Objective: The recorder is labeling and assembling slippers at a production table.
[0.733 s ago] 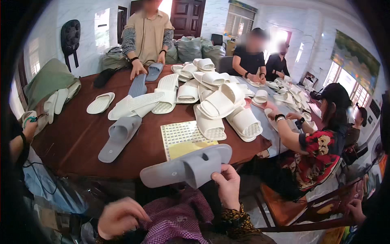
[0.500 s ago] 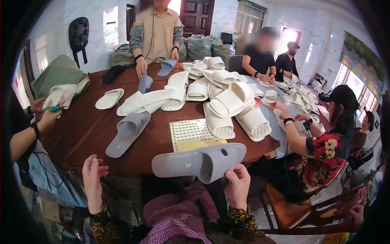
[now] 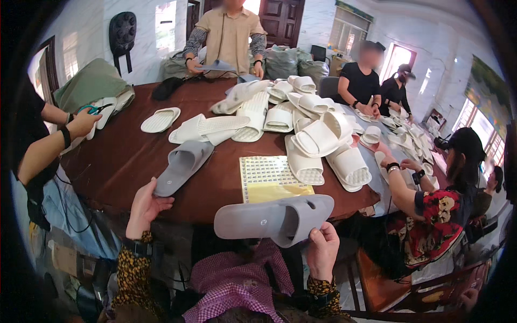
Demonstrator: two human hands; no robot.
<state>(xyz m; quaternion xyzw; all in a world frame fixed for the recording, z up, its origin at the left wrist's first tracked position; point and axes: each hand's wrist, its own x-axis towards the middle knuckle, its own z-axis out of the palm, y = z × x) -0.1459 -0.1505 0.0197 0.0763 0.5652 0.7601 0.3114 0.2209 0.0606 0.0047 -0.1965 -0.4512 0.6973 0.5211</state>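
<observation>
In my right hand [image 3: 323, 250] is a grey slipper [image 3: 245, 222], pinched by the strap edge between thumb and fingers. It hangs over the table's near edge, its sole turned up toward me and a small round mark on the footbed. My left hand [image 3: 148, 204] has the heel of a second grey slipper [image 3: 186, 164] between thumb and fingers. That slipper's strap end points away from me, beside the white slippers. A sheet of small printed stickers [image 3: 269, 175], partly peeled to bare yellow, lies beyond the right-hand slipper.
White slippers [image 3: 318, 137] are heaped across the brown-covered table [image 3: 107, 177]. Opposite, a person in a beige shirt [image 3: 229, 37] handles grey slippers. At left, someone holds teal scissors [image 3: 92, 109]. Several people sit along the right. A wooden chair [image 3: 382, 280] stands at my right.
My left hand has moved forward and taken the heel of the second grey slipper. My right hand still holds its slipper. Opposite, the person has lifted a grey slipper. The view has shifted left.
</observation>
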